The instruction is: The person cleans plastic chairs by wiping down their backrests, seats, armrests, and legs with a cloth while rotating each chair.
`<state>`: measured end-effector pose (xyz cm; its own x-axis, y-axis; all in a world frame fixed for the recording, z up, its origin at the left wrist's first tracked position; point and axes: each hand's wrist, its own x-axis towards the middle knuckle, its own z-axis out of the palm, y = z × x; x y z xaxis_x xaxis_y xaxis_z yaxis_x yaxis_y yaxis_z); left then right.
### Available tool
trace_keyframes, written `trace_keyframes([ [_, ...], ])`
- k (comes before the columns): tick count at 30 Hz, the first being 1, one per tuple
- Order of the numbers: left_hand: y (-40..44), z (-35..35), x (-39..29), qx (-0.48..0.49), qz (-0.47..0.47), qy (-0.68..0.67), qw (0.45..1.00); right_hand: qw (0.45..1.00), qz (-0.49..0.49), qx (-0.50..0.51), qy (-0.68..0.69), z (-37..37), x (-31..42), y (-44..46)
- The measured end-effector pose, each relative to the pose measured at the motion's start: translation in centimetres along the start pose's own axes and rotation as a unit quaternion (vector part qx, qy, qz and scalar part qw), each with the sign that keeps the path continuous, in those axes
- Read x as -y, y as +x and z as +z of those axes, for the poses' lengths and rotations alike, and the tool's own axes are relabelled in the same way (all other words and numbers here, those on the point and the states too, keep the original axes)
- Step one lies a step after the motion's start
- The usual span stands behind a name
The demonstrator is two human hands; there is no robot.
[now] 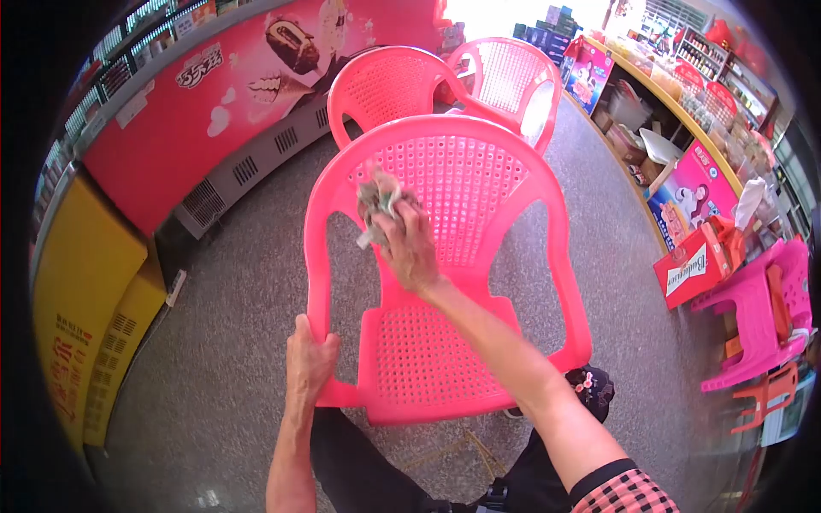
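A pink plastic armchair [432, 342] with a perforated seat and back stands in front of my legs. My left hand [310, 361] is wrapped round its left armrest near the front. My right hand [408, 244] presses a crumpled greyish cloth [382, 205] against the left part of the backrest. The cloth partly covers the holes there, and my right forearm crosses above the seat.
Two more pink chairs [389, 85] [513, 73] stand behind. A red freezer [171, 128] and a yellow cabinet [73, 316] line the left. At right are a counter [676, 103], a red Budweiser box [693, 267] and a magenta stool [753, 312].
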<state>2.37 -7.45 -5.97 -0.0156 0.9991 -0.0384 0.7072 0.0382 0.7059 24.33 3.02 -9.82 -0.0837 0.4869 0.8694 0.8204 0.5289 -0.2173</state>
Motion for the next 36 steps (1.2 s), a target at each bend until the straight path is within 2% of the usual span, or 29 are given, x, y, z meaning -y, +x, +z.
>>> trace_keyframes([
  [3,0.3,0.3,0.5,-0.013,0.007,0.008,1.0,1.0,0.028,-0.007,0.0,1.3,-0.6,-5.4],
  [5,0.3,0.4,0.7,-0.022,0.016,0.007,1.0,0.996,0.057,0.069,-0.023,1.7,-1.2,-10.4],
  [6,0.2,0.5,0.7,-0.023,0.006,0.02,1.0,0.996,0.058,0.065,-0.023,1.3,-0.6,-12.1],
  [8,0.5,0.4,0.5,-0.027,0.001,0.03,0.999,0.968,0.123,0.194,-0.097,0.6,0.2,-13.7],
  [9,0.5,0.5,0.7,-0.027,-0.007,0.031,0.999,0.969,0.121,0.193,-0.1,0.4,0.2,-13.1],
  [11,0.4,0.6,0.4,-0.023,-0.01,0.029,0.999,0.939,0.269,0.208,0.048,-0.3,0.4,-9.9],
  [13,0.3,0.7,0.4,-0.027,-0.022,0.032,0.999,0.96,0.212,0.176,0.055,-3.4,1.0,-4.2],
  [15,0.6,0.8,1.2,-0.028,-0.01,0.037,0.999,0.984,0.169,0.043,0.023,-4.0,0.1,1.0],
  [17,0.6,1.1,1.2,-0.031,0.001,0.042,0.999,0.997,0.071,-0.03,-0.031,-6.4,-0.4,7.1],
  [19,0.6,0.8,0.8,-0.023,-0.012,0.02,0.999,0.991,-0.01,-0.054,-0.12,-8.3,-1.1,12.0],
  [22,0.5,0.7,0.8,-0.029,0.0,0.017,0.999,0.987,-0.037,-0.057,-0.145,-7.8,-3.5,13.8],
  [26,0.6,0.7,0.8,-0.027,0.005,0.016,0.999,0.987,-0.035,-0.028,-0.154,-4.9,-5.3,6.7],
  [30,0.3,0.2,0.0,-0.016,0.007,0.002,1.0,0.967,-0.016,0.089,-0.237,-3.2,-4.9,-2.2],
  [32,0.4,0.1,-0.1,-0.015,0.01,0.005,1.0,0.966,0.037,0.163,-0.197,-2.5,-4.5,-6.5],
  [35,0.7,0.6,1.0,-0.032,0.02,0.012,0.999,0.967,0.022,0.129,-0.218,-0.6,-4.0,-12.3],
  [36,0.8,0.8,1.2,-0.039,0.033,0.02,0.999,0.946,0.133,0.212,-0.205,-0.9,-2.8,-12.6],
])
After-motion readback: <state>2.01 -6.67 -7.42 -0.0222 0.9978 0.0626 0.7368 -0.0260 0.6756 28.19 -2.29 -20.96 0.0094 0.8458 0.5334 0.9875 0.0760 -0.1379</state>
